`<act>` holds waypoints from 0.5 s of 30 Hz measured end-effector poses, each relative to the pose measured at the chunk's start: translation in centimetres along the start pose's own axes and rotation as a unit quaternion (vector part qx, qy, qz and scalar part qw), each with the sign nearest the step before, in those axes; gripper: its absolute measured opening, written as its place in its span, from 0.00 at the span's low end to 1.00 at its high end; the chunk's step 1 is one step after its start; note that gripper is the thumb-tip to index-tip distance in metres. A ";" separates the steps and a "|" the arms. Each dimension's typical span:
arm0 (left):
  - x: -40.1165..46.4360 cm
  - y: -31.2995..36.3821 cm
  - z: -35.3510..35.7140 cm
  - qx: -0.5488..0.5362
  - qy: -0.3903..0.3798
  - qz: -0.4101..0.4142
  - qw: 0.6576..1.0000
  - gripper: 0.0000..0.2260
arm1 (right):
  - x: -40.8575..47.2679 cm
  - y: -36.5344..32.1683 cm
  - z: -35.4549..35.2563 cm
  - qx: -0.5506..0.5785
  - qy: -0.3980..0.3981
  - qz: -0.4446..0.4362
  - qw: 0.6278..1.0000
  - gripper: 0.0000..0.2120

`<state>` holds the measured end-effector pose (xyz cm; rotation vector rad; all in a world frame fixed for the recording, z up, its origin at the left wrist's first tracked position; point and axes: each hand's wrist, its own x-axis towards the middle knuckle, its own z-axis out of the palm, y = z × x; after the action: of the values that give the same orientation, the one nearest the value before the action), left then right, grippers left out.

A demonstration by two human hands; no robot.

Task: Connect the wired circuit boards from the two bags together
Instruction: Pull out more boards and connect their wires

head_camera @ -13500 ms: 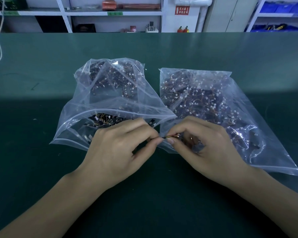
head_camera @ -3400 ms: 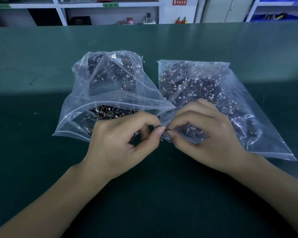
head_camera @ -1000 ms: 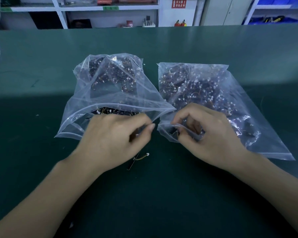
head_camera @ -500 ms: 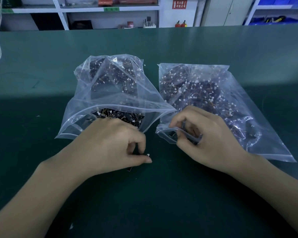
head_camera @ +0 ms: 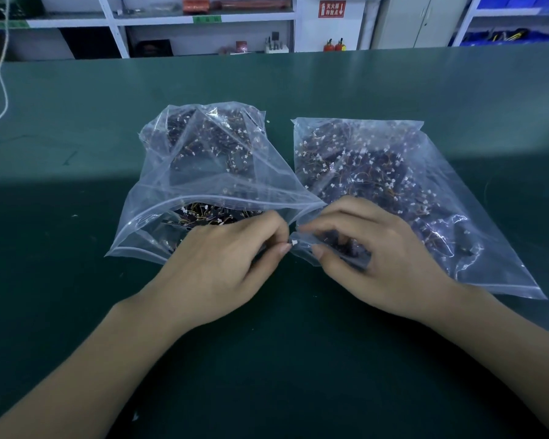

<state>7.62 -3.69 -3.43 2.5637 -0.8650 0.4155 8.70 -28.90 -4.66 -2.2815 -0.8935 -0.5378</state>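
One white connector (head_camera: 293,243) juts past left-hand (head_camera: 222,264) grip — apparently pinched.

Two clear bags (head_camera: 203,172) (head_camera: 393,185) of wired boards lie side by side, mouths open.

Both hands (head_camera: 301,248) pinch a white connector (head_camera: 294,243) between bags (head_camera: 393,185).

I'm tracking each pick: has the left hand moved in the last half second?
Yes. The left hand has come up and right from the mat to the mouth of the left bag, its fingertips now meeting the right hand.
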 end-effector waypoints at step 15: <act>-0.1 1.4 1.1 -0.077 0.046 0.031 0.996 0.03 | 0.2 -0.1 0.3 0.043 0.037 -0.055 0.997 0.07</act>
<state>6.82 -5.21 -4.08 2.3639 -0.9075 0.4621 8.81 -28.53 -4.67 -2.1317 -0.9904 -0.6160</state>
